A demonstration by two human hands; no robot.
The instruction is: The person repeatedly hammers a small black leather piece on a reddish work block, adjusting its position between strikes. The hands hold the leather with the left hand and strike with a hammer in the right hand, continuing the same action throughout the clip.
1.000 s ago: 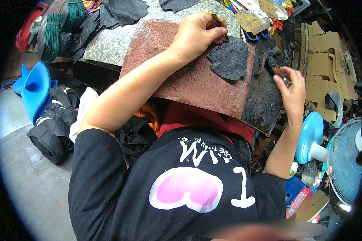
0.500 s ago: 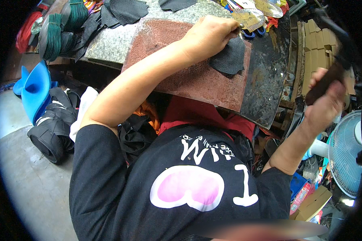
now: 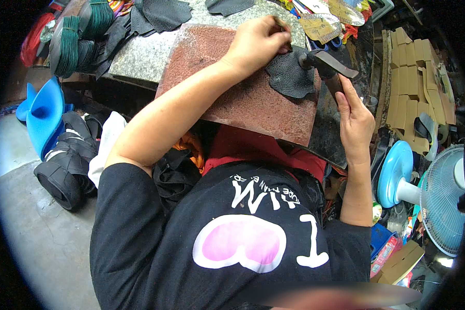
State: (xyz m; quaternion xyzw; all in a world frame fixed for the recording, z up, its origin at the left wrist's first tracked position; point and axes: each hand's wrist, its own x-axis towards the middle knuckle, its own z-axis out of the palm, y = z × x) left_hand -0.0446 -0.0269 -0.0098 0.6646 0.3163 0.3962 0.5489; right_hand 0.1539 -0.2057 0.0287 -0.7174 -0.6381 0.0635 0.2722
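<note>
R hand [image 3: 356,122] grips hammer [image 3: 326,63]; blk leather pc [image 3: 289,77] btwn hands; L hand [image 3: 257,45] pinched, can't tell on what from here.

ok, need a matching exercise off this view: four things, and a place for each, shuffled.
Things
1. hammer
2. black leather piece nearest the left hand
3. green cord coils
4. electric fan

Places
A. lying on the reddish-brown board
B. at the picture's right rim
C. gripped in the right hand
D. at the picture's upper left

Pairs: 1-C, 2-A, 3-D, 4-B
</note>
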